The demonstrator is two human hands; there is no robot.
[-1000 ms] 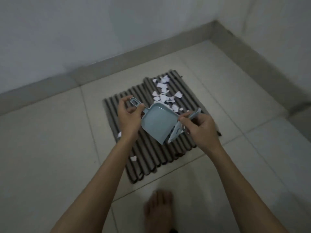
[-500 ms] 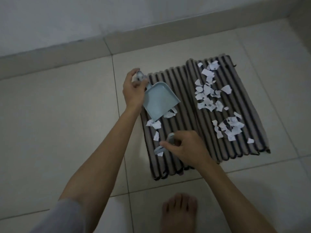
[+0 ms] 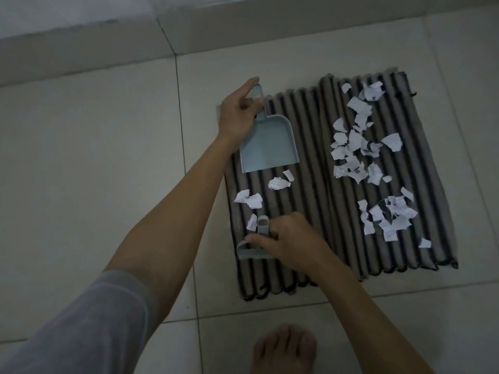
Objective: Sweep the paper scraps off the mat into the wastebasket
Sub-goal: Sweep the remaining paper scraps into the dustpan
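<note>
Your left hand [image 3: 237,117] gripped the dustpan [image 3: 267,143] handle at 12 o'clock; your right hand [image 3: 290,240] gripped the brush [image 3: 255,245]. Scraps [image 3: 356,152] lay on the mat [image 3: 305,211], mostly toward 3 o'clock: light, flimsy, probably best swept gently.

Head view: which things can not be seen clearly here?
- Wastebasket: not in the head view at all.
- Brush: bristles not visible; right hand covers part of the handle.
- Dustpan handle: partly covered by left hand.
- Scraps: print too small to read.
- Mat: near corner behind the right forearm.
</note>
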